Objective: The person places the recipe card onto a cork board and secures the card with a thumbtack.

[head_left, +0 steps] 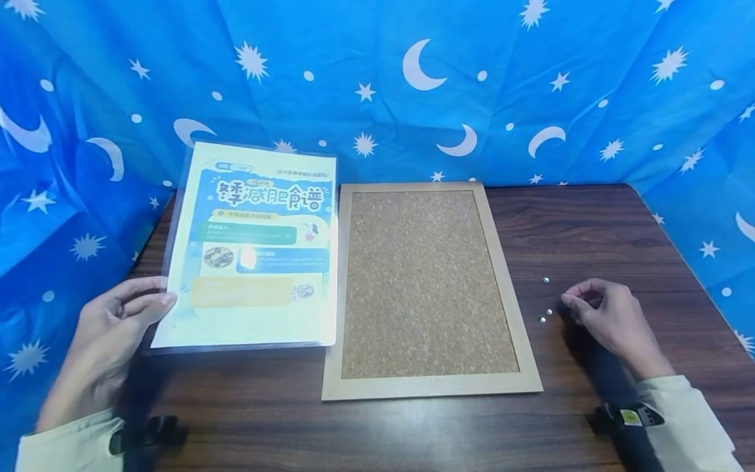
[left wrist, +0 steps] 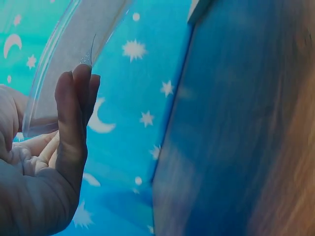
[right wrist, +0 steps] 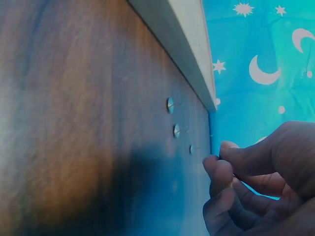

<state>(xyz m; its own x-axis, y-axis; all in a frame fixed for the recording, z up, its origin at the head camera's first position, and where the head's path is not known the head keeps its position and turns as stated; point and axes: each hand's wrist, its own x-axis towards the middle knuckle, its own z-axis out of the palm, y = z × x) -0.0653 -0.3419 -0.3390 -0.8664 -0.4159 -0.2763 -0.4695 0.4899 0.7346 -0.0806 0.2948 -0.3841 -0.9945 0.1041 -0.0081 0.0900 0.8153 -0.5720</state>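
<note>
Left grip (head_left: 109, 331) pinching a laminated sheet (head_left: 253, 322), which partly hides the left edge of a corkboard (head_left: 427, 288); right grip (head_left: 610, 318) narrow, contents indiscernible; thumbtacks (right wrist: 170, 104) between, on the tabletop (head_left: 248, 406); curtain (head_left: 366, 59) behind.

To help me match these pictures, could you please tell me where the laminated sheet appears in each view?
Head: laminated sheet left of centre, held by the left hand.
Left wrist: laminated sheet at upper left.
Right wrist: not in it.
Shared landmark: blue moon-and-star cloth.
</note>
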